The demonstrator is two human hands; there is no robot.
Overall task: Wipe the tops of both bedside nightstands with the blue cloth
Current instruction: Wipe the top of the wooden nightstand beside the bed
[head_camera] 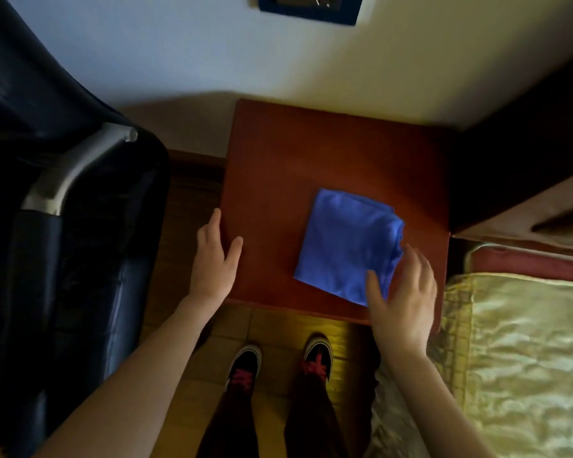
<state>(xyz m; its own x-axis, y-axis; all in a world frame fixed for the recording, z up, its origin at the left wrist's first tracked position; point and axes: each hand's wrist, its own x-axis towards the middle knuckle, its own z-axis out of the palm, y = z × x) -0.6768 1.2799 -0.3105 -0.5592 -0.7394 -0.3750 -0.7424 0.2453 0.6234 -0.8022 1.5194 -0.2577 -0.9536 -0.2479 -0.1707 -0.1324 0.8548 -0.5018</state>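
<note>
A folded blue cloth (344,242) lies flat on the reddish-brown top of a nightstand (295,153), toward its front right. My right hand (402,292) hovers over the cloth's near right corner with fingers spread, the thumb over the cloth's edge; it holds nothing. My left hand (214,259) rests open against the nightstand's front left edge, the thumb on the top surface. Only this one nightstand is in view.
A dark blue armchair (63,226) with a metal arm stands close on the left. A bed with a shiny gold cover (516,358) and a dark headboard (526,153) lies on the right. A wall is behind the nightstand; my feet stand on tiled floor.
</note>
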